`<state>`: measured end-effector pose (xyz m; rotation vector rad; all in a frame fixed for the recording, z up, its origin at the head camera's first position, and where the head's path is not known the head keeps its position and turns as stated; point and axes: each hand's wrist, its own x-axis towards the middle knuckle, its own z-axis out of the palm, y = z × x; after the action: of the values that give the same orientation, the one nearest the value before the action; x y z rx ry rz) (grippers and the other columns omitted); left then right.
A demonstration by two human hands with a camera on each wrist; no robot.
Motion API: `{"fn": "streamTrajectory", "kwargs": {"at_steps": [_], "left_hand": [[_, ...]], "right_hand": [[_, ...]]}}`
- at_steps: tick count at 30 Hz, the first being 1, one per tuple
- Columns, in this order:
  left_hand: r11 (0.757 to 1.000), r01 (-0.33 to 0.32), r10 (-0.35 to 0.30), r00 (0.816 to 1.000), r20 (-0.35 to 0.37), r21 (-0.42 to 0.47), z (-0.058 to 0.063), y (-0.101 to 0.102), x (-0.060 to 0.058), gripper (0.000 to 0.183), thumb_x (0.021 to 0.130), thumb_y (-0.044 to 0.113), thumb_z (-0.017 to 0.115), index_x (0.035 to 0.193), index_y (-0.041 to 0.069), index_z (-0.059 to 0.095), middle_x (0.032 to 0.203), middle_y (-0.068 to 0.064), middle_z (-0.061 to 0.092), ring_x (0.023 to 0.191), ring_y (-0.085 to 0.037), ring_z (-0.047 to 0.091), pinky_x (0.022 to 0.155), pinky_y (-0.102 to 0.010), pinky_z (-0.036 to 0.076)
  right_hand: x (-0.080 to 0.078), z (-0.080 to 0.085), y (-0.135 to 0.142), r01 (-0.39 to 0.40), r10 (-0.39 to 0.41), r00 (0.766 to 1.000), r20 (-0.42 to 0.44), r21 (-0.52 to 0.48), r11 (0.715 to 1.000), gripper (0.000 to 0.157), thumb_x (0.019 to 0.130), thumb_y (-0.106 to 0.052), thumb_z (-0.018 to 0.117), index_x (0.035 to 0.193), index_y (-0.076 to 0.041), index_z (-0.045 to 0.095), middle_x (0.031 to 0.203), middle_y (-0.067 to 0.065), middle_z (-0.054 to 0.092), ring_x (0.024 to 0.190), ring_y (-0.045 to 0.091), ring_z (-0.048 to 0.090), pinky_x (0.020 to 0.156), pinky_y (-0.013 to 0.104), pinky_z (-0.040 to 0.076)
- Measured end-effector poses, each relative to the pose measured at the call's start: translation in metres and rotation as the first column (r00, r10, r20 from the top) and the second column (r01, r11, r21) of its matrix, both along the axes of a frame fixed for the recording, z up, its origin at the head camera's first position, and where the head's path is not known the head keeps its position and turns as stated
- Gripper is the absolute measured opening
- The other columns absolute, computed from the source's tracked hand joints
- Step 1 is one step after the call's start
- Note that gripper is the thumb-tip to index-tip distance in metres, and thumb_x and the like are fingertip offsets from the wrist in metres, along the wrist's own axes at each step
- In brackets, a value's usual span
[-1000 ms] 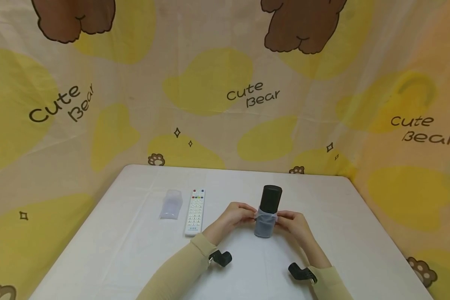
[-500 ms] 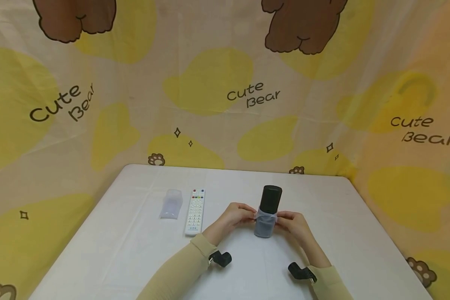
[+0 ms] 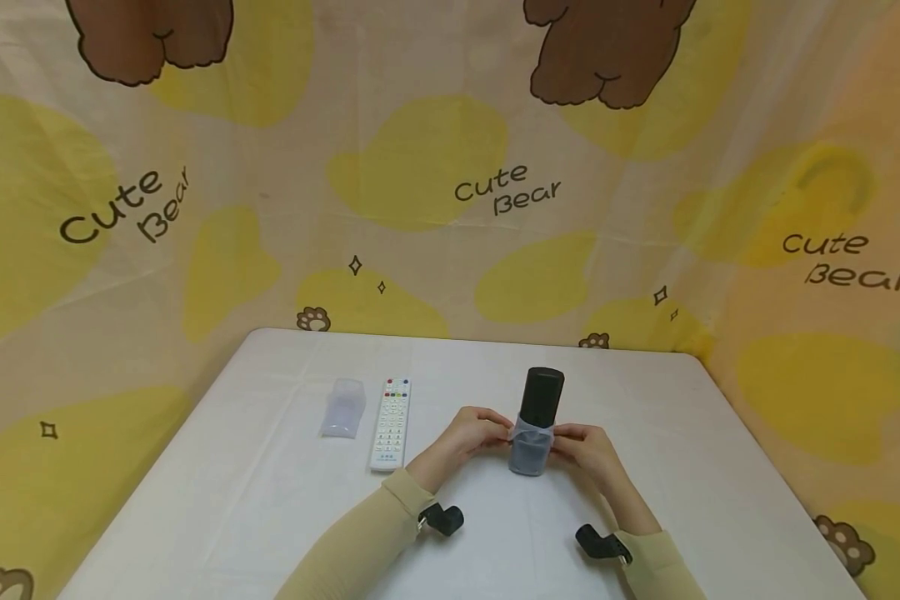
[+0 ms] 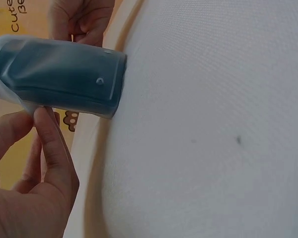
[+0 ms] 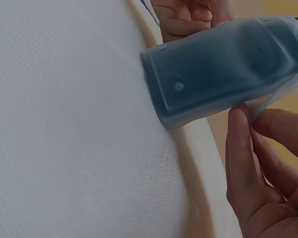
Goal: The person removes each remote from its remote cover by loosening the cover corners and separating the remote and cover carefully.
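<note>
A black, rounded, elongated device [image 3: 542,397], which looks like a remote control, stands nearly upright on the table with its top leaning slightly right. Its lower part sits inside a translucent cover [image 3: 530,451]; the buttons, if any, are hidden. My left hand [image 3: 476,431] pinches the left edge of the cover's rim between thumb and fingers. On the opposite side, my right hand [image 3: 589,447] pinches the rim's right edge. Both wrist views show the cover [image 4: 59,74] around the device, its bottom end against the white tabletop.
A white remote control [image 3: 391,425] lies face up left of my left hand. Beside it, further left, lies a translucent pouch or cover [image 3: 342,408]. The white table [image 3: 270,517] ends at a printed cloth backdrop [image 3: 420,275] behind and at the sides.
The black device's top appears very slightly higher than half a second ago. Both hands keep their pinch on the cover's rim in almost the same place.
</note>
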<state>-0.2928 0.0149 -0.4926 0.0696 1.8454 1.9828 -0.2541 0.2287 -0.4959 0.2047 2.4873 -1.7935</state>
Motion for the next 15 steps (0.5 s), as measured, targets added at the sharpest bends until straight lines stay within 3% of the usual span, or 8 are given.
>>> {"fn": "streamTrajectory", "kwargs": {"at_steps": [3, 6, 10, 15], "left_hand": [[1.000, -0.002, 0.002, 1.000, -0.002, -0.004, 0.012, -0.002, 0.008, 0.023, 0.080, -0.007, 0.064, 0.101, -0.013, 0.065, 0.080, -0.008, 0.067, 0.066, -0.015, 0.063, 0.082, -0.038, 0.057], [1.000, -0.007, 0.007, 1.000, -0.010, -0.012, 0.017, -0.003, 0.012, 0.022, 0.079, -0.007, 0.064, 0.101, -0.014, 0.065, 0.081, -0.009, 0.067, 0.067, -0.015, 0.064, 0.081, -0.037, 0.057], [1.000, -0.007, 0.007, 1.000, -0.025, -0.015, -0.001, 0.001, 0.003, 0.021, 0.077, -0.008, 0.065, 0.098, -0.012, 0.067, 0.079, -0.007, 0.067, 0.066, -0.014, 0.063, 0.073, -0.032, 0.058], [1.000, 0.000, 0.000, 1.000, -0.022, -0.017, -0.015, 0.002, -0.002, 0.022, 0.075, -0.011, 0.064, 0.097, -0.012, 0.067, 0.074, -0.005, 0.066, 0.063, -0.012, 0.062, 0.067, -0.029, 0.058]], "right_hand": [[-0.001, -0.001, 0.000, -0.001, 0.002, 1.000, -0.004, 0.020, 1.000, 0.027, 0.085, -0.007, 0.066, 0.107, 0.009, 0.066, 0.102, 0.017, 0.070, 0.079, 0.015, 0.067, 0.072, 0.027, 0.057], [-0.001, -0.004, 0.000, -0.003, 0.004, 1.000, -0.008, 0.056, 0.998, 0.027, 0.085, -0.008, 0.067, 0.107, 0.008, 0.067, 0.102, 0.016, 0.070, 0.080, 0.014, 0.065, 0.071, 0.024, 0.056], [-0.001, -0.006, 0.001, -0.010, 0.010, 1.000, -0.004, 0.074, 0.997, 0.026, 0.085, -0.008, 0.067, 0.106, 0.007, 0.067, 0.102, 0.016, 0.070, 0.083, 0.014, 0.065, 0.072, 0.024, 0.055], [0.002, -0.008, 0.001, -0.025, 0.026, 1.000, -0.010, 0.099, 0.995, 0.024, 0.085, -0.007, 0.067, 0.104, 0.007, 0.068, 0.100, 0.016, 0.070, 0.083, 0.014, 0.065, 0.073, 0.024, 0.055]]}}
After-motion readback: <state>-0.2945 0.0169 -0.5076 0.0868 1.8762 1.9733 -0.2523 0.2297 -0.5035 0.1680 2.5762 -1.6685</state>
